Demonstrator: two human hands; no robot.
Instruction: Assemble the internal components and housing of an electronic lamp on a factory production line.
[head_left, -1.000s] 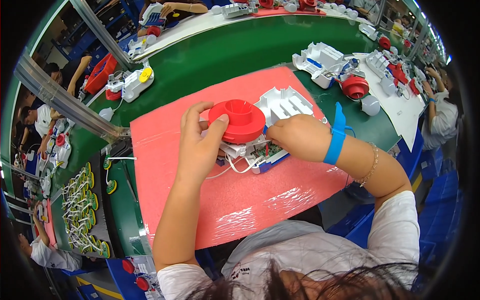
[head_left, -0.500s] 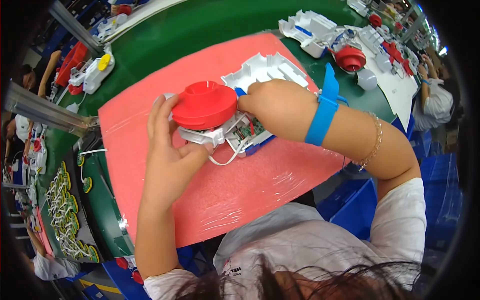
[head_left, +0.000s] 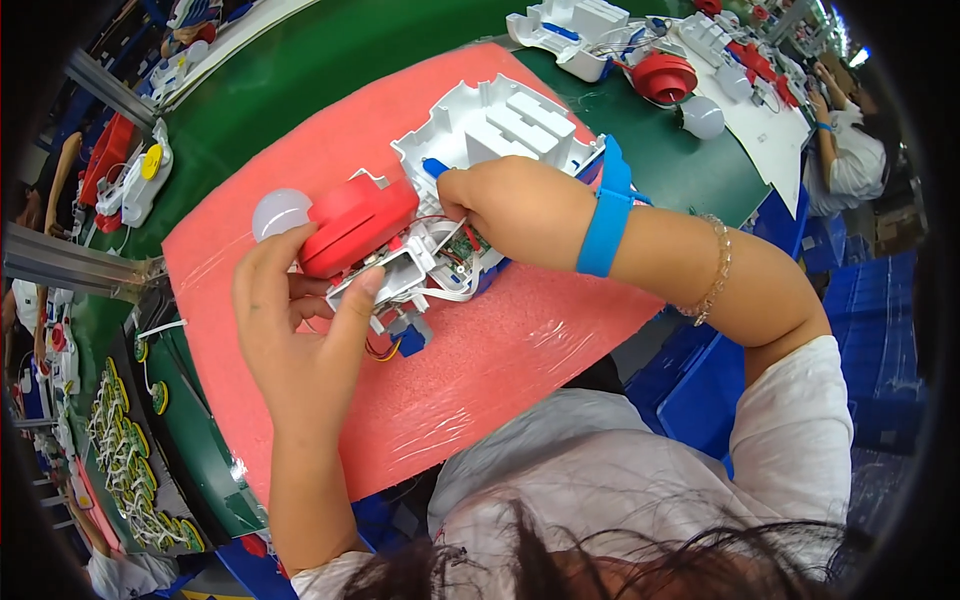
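Note:
My left hand grips a toy assembly over a pink foam mat. The assembly has a red round part with a white dome on its left, a white frame, loose wires and a small blue piece under it. My right hand, with a blue wristband, pinches into the wiring and circuit board on the assembly's right side. A white plastic shell lies open on the mat just behind my right hand.
Green bench around the mat. More white shells, a red round part and a white dome sit at the far right. A rack of small coils stands at left. Another person works at far right.
The red round part has tipped onto its side, showing the white dome at its left. My right hand has moved down into the wiring. The view has moved closer.

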